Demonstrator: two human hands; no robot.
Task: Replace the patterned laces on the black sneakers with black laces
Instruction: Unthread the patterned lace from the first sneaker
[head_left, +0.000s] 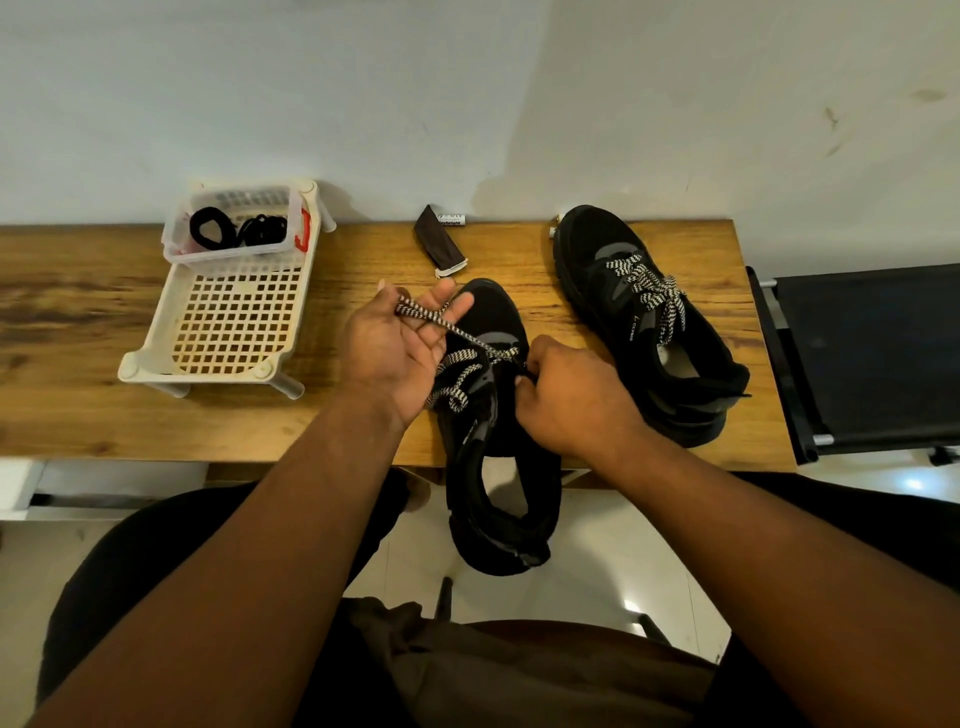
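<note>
Pulling woven zigzag lace (457, 332) from matte black sneaker (498, 415).

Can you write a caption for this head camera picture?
Two hands unlacing a patterned lace from a sneaker.

Black sneakers (498, 415), lace (457, 327) (black-white zigzag).

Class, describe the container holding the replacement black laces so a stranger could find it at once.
Start at the wooden table against the wall; at its back left stands a white lattice rack. On its far end sits a small clear plastic tub, the only container here, holding coiled black laces.
</note>
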